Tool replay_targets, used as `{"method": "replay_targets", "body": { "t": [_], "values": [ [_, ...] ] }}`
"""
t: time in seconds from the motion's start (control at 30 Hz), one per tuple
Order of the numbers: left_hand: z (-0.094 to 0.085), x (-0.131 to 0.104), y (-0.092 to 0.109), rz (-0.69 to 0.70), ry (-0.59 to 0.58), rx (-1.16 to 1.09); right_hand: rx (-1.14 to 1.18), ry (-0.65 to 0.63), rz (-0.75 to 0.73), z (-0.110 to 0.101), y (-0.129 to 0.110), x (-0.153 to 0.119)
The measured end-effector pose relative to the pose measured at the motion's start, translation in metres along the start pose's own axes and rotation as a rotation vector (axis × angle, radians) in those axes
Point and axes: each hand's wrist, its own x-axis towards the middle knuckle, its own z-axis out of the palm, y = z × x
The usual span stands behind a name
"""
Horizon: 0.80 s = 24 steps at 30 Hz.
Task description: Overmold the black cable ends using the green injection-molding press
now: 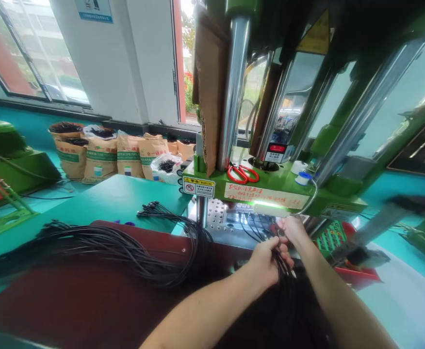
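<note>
My left hand (pixel 267 261) is closed around a bundle of black cables (pixel 287 291) that hangs down in front of the green press (pixel 212 169). Just beyond it, my right hand (pixel 293 230) reaches under the lit lamp (pixel 270 210), its fingers pinched at the cable ends; what exactly lies between them is too small to make out. Several black cables run from the hands to the metal mould (pixel 234 218) on the press bed. A large pile of black cables (pixel 118 247) lies to the left on the dark red board (pixel 70 291).
Red-handled scissors (pixel 243 174) and a white-and-blue spool (pixel 302 178) rest on the press ledge. The press columns (pixel 236 92) rise above my hands. A green control panel (pixel 331 240) stands at the right. Paper sacks (pixel 101 157) line the wall beyond the green table (pixel 125 194).
</note>
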Motion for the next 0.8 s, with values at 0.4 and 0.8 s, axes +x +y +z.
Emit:
{"method": "replay_targets", "body": {
  "t": [0.4, 0.8],
  "values": [
    [-0.019, -0.071, -0.026, -0.184, -0.125, -0.093, 0.185, 0.265, 0.057, 0.019, -0.01, -0.04],
    [-0.052, -0.132, -0.033, -0.212, -0.315, -0.097, 0.03, 0.215, 0.179, 0.037, -0.021, -0.085]
  ]
}}
